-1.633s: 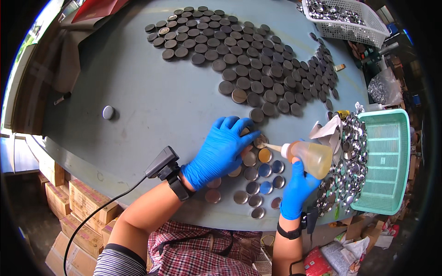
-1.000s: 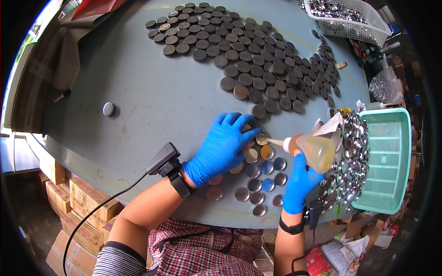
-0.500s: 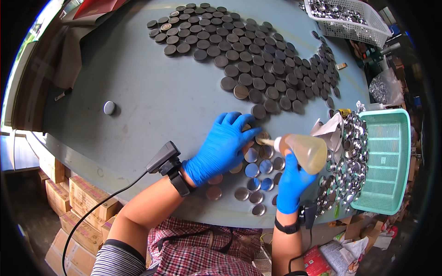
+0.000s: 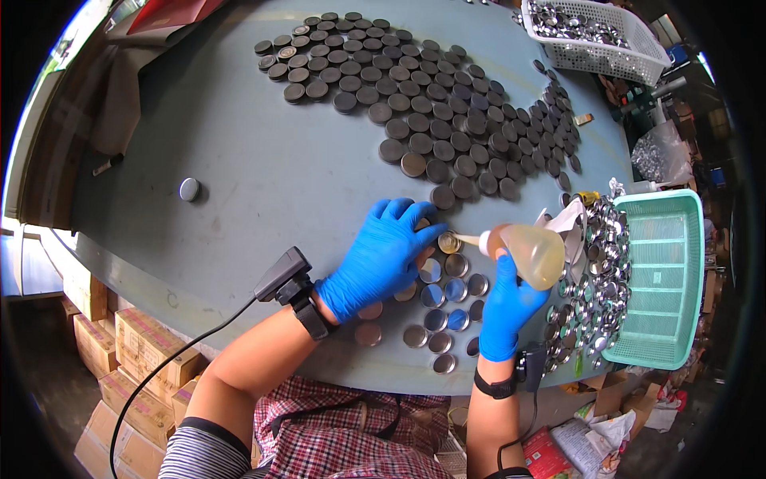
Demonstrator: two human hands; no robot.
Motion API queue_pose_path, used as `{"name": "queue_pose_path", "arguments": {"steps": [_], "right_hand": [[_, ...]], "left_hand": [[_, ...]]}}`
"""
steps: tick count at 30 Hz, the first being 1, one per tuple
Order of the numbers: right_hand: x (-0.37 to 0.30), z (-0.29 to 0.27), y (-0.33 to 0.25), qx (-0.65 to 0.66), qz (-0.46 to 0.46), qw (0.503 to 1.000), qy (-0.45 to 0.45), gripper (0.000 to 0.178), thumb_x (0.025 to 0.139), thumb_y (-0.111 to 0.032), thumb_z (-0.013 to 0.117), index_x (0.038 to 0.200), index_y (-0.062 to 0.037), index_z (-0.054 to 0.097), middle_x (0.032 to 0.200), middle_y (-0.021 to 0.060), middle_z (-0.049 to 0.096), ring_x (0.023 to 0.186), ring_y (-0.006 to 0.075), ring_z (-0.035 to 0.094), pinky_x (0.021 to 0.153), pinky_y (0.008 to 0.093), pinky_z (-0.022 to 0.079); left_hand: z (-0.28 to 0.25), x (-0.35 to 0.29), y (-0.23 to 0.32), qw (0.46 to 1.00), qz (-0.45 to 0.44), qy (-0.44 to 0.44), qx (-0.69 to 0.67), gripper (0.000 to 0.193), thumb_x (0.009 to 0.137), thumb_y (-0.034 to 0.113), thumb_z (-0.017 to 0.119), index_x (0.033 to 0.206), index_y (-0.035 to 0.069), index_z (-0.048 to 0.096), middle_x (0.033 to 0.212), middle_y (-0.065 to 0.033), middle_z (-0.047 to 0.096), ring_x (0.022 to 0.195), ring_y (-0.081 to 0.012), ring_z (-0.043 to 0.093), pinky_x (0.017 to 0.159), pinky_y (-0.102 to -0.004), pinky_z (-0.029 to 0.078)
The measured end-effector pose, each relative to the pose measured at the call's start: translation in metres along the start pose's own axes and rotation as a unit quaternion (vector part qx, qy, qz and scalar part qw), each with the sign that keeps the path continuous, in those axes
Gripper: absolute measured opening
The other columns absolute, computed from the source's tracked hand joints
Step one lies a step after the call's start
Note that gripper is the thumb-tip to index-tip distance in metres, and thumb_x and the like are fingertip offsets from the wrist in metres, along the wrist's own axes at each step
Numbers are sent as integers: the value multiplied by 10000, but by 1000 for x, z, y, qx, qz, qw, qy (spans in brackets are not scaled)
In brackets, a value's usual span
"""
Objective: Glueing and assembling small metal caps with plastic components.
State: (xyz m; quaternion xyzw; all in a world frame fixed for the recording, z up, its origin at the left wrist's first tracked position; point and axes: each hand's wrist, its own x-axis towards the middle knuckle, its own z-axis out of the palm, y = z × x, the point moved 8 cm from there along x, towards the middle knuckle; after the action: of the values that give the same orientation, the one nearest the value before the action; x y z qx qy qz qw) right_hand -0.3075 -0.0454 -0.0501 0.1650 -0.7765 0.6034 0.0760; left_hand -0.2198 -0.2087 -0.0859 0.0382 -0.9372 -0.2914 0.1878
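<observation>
My right hand [image 4: 513, 313], in a blue glove, is closed round a squeeze bottle [image 4: 536, 257] of yellowish liquid. The bottle lies tilted, its thin nozzle pointing left with the tip at a shallow round metal cap [image 4: 449, 243]. Just left of that cap my left hand [image 4: 379, 251], also gloved in blue, is curled palm down with bent fingers low over the table. What its fingertips hold is mostly hidden beneath them. Between my hands and nearer me lie several more open metal caps [image 4: 436, 320], some reflecting blue. Copper-toned discs [image 4: 368, 334] sit by my left wrist.
Many dark round discs [image 4: 439, 128] spread across the far part of the table [image 4: 239, 207]. Loose shiny caps [image 4: 594, 279] are heaped beside a green basket [image 4: 658, 279] at right. A white basket [image 4: 586, 52] stands far right. One single cap [image 4: 189, 189] lies at left.
The nozzle tip stays at about the same cap, and the bottle has shifted very slightly. My left hand keeps nearly the same pose. The whole view has moved a little.
</observation>
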Motion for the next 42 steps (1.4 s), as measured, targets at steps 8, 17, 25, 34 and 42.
{"name": "queue_pose_path", "arguments": {"steps": [8,17,25,34,42], "right_hand": [[-11,1,2,-46,-41,998,-23,366,731,14,754,1051,51,579,1003,110,629,886,208,604,808,340,485],[-14,5,-1,-36,-55,997,-36,390,739,13,746,1079,49,559,1010,109,631,878,201,603,791,338,488],[-15,-1,-4,-15,-26,1000,-6,353,732,1,755,1033,52,577,962,109,634,875,213,612,792,349,487],[-8,-3,-4,-2,-8,1000,-18,341,761,-22,741,1051,58,581,999,117,637,885,220,612,797,354,483],[-6,6,-2,-35,-47,998,-20,338,770,-31,737,1056,58,582,1020,114,634,895,214,609,801,349,487]], "left_hand": [[1,-3,-1,1000,2,7,1,435,769,117,646,1199,151,590,1244,-119,504,1106,-343,474,957,-423,393],[0,-3,1,1000,3,11,-4,419,767,119,646,1182,147,597,1241,-114,506,1107,-346,474,954,-430,389],[1,-5,-1,1000,0,12,8,408,761,125,654,1164,144,599,1219,-111,513,1098,-346,480,960,-435,383],[0,-4,-2,1000,-7,0,-1,412,757,122,653,1165,134,596,1215,-112,510,1105,-341,474,971,-434,373],[3,-5,0,1000,-4,0,-6,416,752,118,650,1164,134,597,1218,-117,508,1104,-341,475,974,-432,369]]}}
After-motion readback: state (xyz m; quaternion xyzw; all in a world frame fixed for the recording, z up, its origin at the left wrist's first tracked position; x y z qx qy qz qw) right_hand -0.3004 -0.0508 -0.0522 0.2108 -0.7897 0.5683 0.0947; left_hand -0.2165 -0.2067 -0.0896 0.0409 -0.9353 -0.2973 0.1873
